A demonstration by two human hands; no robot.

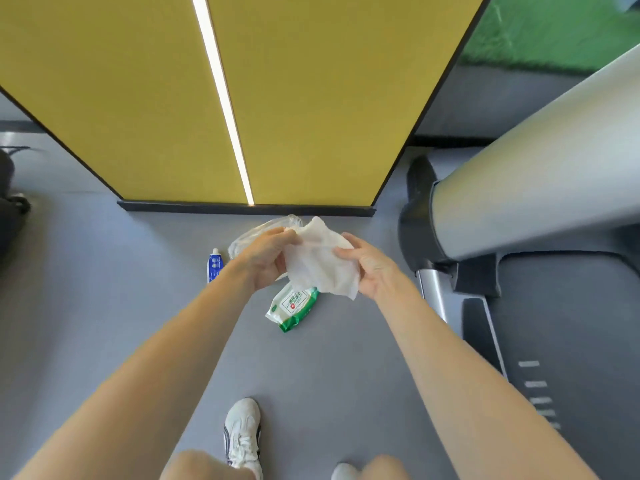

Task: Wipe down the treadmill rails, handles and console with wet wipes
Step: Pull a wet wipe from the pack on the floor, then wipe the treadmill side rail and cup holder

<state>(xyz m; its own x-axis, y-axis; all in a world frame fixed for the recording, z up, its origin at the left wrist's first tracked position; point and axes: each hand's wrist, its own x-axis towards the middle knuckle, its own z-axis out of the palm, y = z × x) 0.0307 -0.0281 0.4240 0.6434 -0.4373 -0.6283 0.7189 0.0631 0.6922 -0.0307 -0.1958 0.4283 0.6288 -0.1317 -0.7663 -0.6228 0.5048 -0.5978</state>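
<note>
**WET WIPE HELD IN BOTH HANDS, BESIDE TREADMILL**

Labelling: green-and-white wet wipes pack [292, 308] lying flat on the grey floor [104, 306], just below the hands. White label panel with a round red mark and printed characters (too blurred to read). Blue tube [214, 268] with white cap lying left of the pack, print illegible.

Hands: left hand [266, 258] curled, pinching the upper left edge of a white wet wipe [317, 261] between thumb and fingers. Right hand [372, 268] gripping the wipe's right edge, thumb on top, fingers curled beneath. Wipe stretched crumpled between the two, clear of the floor, lower corner hanging over the pack.

Behind the left hand: clear plastic bag [263, 230] on the floor, near the black skirting [242, 207].

Room: yellow wall panel [138, 98] split by a white light strip [221, 98]. Green turf [554, 32] at upper right. Treadmill at right, untouched by either hand: silver upright [536, 174], dark deck [571, 323], silver side rail [431, 296]. White sneaker [242, 431] planted on the floor at bottom centre.
</note>
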